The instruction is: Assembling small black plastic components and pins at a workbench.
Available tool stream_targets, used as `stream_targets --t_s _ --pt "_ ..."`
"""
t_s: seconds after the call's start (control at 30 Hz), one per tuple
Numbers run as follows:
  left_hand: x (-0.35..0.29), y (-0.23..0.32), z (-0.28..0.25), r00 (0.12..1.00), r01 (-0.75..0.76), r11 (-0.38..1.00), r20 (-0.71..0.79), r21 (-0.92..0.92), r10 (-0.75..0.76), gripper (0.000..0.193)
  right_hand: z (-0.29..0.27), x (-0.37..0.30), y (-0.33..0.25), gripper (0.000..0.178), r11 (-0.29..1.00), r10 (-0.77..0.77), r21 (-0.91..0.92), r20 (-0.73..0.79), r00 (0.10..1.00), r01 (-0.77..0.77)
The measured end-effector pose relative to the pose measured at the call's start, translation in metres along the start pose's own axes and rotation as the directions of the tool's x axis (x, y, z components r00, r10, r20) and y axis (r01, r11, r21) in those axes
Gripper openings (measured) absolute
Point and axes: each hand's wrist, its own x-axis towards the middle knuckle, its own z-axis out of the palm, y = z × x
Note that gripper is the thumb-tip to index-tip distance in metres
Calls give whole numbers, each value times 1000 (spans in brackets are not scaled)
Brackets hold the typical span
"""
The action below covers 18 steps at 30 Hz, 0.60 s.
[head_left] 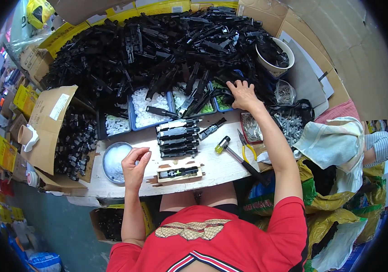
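My right hand [245, 95] reaches over a blue bin of small green pieces [222, 105]. Its fingers are spread, and nothing shows in them. Lower on the left, my left hand [136, 167] is beside a round metal dish [117, 181] of whitish contents. Thumb and fingers are curled together there; whatever they hold, if anything, is too small to make out. Between my arms, a wooden block fixture [193, 179] has a black mechanism part [179, 172] lying in it. Behind it, several similar black assemblies [178, 140] lie in a stacked row, with another single part [212, 128] to their right.
A large heap of black parts [157, 41] fills the table's back. Bins of white pieces [147, 106] stand before it. A hammer [237, 157] and yellow-handled pliers [249, 150] lie right. An open cardboard box [49, 122] stands left; a white bowl [273, 63] sits back right.
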Motion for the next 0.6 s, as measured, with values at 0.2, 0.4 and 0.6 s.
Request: stream_targets --t_s 0.2,0.4,0.6 --pt "-1 -5 0 1000 17 999 -15 -44 -18 12 11 -3 10 77 996 45 80 -65 997 -40" --pt "-1 -2 3 1000 18 998 -15 -59 -19 12 15 0 17 76 990 13 140 -65 998 -4" --pt "-1 1 2 998 47 994 -26 -95 -50 12 12 4 16 75 990 34 139 -24 999 -30"
